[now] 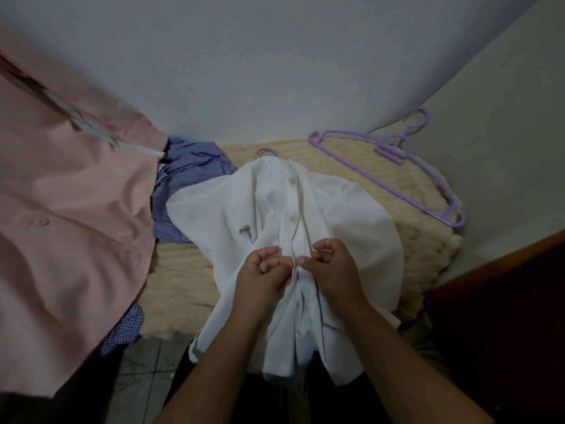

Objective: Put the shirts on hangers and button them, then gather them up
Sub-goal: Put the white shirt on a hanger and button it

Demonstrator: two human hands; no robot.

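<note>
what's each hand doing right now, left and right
Left hand: closed, pinching the front placket of the white shirt.
Right hand: closed, pinching the same shirt's other front edge.

No writing, label, brand, number or sign can be read anywhere here. A small pink tag shows at the collar of the white shirt, but nothing on it is legible.
</note>
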